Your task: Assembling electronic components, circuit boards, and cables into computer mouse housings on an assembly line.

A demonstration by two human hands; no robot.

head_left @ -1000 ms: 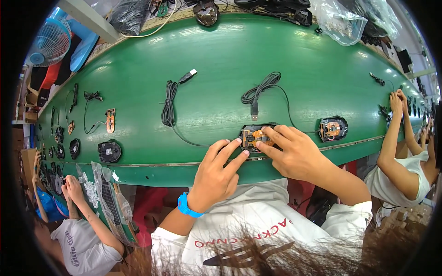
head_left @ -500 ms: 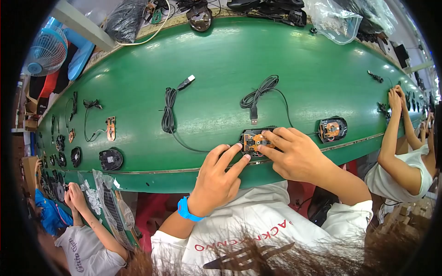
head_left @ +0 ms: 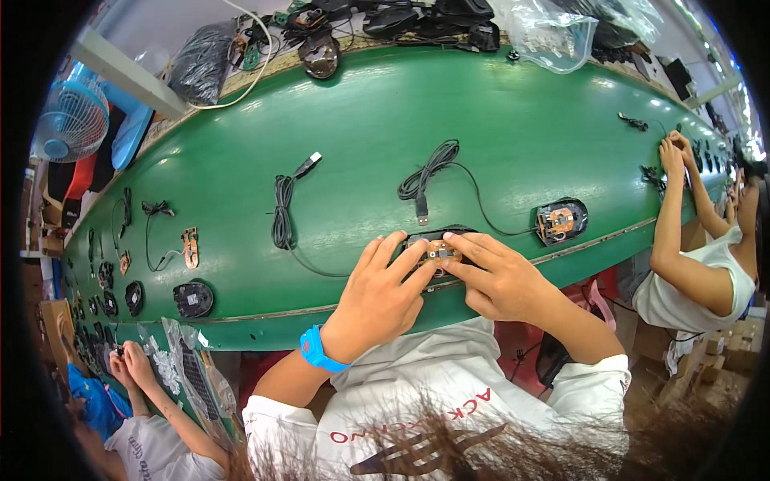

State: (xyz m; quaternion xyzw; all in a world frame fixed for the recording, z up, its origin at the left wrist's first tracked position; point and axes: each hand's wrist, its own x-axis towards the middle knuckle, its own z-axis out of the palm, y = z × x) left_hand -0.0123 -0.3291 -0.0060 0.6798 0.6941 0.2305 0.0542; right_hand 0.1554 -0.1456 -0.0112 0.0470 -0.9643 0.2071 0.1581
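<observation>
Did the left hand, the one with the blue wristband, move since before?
Yes. Judged against the USB plug lying just beyond the hands, the left hand has moved right and a little forward, now partly covering the circuit board.

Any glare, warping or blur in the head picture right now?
Head view: pale glare streaks the green table; head view: the table's edges bow and the corners go black; head view: hair along the bottom looks soft; head view: the left hand and right hand look fairly sharp, partly covering the circuit board.
</observation>
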